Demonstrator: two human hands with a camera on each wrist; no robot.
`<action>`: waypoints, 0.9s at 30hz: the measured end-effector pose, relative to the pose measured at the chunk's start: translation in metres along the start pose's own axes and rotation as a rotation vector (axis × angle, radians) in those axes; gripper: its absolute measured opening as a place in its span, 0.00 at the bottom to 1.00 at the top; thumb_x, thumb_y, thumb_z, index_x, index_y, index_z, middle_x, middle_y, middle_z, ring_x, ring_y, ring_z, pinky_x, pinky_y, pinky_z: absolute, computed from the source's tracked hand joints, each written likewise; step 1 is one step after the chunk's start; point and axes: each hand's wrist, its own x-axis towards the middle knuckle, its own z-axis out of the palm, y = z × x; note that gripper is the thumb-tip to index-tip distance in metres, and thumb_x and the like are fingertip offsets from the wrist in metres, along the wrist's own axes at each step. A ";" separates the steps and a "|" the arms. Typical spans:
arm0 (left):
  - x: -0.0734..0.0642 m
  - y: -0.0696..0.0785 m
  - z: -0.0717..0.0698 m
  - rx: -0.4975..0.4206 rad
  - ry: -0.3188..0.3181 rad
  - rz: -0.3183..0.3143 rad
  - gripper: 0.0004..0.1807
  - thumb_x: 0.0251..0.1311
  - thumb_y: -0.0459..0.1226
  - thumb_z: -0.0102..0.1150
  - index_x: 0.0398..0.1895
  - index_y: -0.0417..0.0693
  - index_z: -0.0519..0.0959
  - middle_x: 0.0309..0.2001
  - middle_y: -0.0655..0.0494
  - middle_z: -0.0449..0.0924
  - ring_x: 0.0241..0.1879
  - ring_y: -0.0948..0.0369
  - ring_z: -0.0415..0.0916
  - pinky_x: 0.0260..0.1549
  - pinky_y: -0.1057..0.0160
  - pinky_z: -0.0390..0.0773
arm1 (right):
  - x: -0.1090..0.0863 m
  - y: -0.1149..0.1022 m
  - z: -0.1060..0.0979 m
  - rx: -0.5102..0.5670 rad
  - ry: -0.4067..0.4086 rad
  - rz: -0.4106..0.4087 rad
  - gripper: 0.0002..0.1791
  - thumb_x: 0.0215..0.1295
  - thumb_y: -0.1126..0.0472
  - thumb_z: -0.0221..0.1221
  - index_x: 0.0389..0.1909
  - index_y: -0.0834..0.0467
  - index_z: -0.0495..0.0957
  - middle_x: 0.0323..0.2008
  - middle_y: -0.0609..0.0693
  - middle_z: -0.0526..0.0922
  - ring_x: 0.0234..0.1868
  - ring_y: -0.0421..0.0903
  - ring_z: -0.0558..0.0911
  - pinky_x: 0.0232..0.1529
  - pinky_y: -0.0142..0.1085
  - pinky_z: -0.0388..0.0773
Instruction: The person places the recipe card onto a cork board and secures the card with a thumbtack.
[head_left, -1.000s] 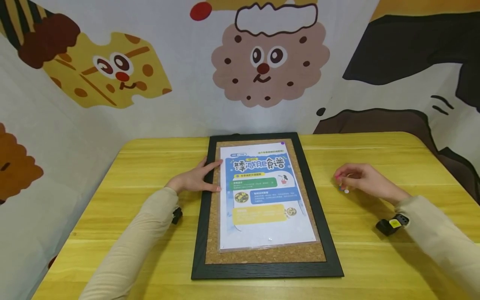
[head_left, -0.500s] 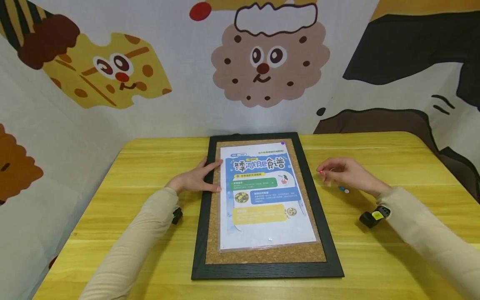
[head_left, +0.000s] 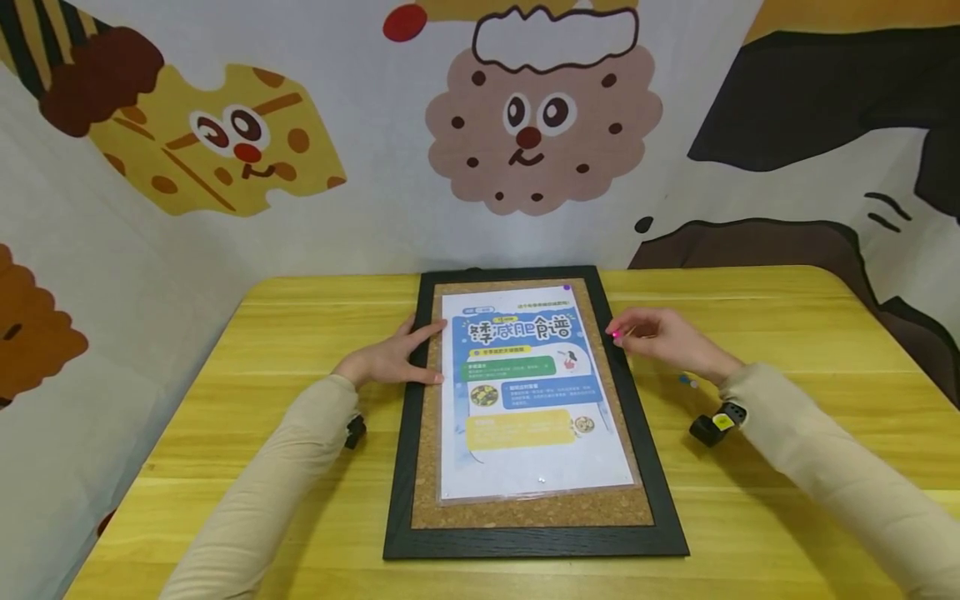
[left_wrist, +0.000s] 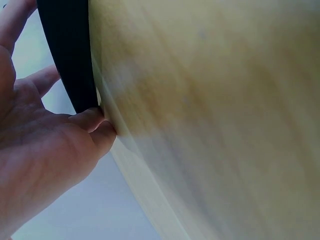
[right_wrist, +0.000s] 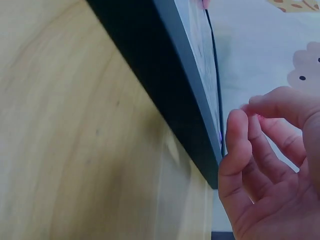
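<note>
A framed cork board (head_left: pixel 536 543) lies on the table with a printed poster (head_left: pixel 517 467) on it. My left hand (head_left: pixel 386 358) rests on the black frame's left side, thumb and fingers spread, with fingertips at the poster's edge. Just over the frame's right side, my right hand (head_left: pixel 675 340) pinches a pink push pin (head_left: pixel 617 335) between thumb and fingertips. In the right wrist view, fingers mostly hide that pin (right_wrist: pixel 261 116). A purple pin (head_left: pixel 567 287) sits at the poster's top right corner. A small pale pin (head_left: pixel 542 479) shows near its bottom edge.
To the right of the board, a blue pin (head_left: pixel 684 379) and a white pin (head_left: pixel 693 384) lie on the wooden table (head_left: pixel 787 333), close to my right wrist. A cloth printed with cartoon food (head_left: pixel 360 242) hangs behind the table.
My right hand has moved left from beside the loose pins to the frame's right side, carrying the pink push pin. My left hand has stayed where it was.
</note>
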 end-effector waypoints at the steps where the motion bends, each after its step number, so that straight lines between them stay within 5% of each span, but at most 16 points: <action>1: 0.000 0.000 0.000 -0.002 0.000 0.000 0.52 0.59 0.50 0.64 0.78 0.57 0.42 0.74 0.34 0.21 0.71 0.35 0.32 0.62 0.33 0.46 | 0.001 -0.002 0.001 0.007 0.002 0.007 0.11 0.66 0.65 0.59 0.48 0.64 0.78 0.42 0.57 0.79 0.40 0.52 0.79 0.40 0.35 0.77; 27: -0.001 -0.001 0.001 -0.027 -0.007 0.013 0.51 0.60 0.49 0.64 0.78 0.56 0.41 0.73 0.35 0.19 0.71 0.35 0.29 0.62 0.32 0.45 | 0.044 -0.023 0.031 0.005 -0.044 -0.049 0.11 0.65 0.64 0.62 0.46 0.63 0.82 0.43 0.55 0.82 0.35 0.51 0.78 0.39 0.36 0.76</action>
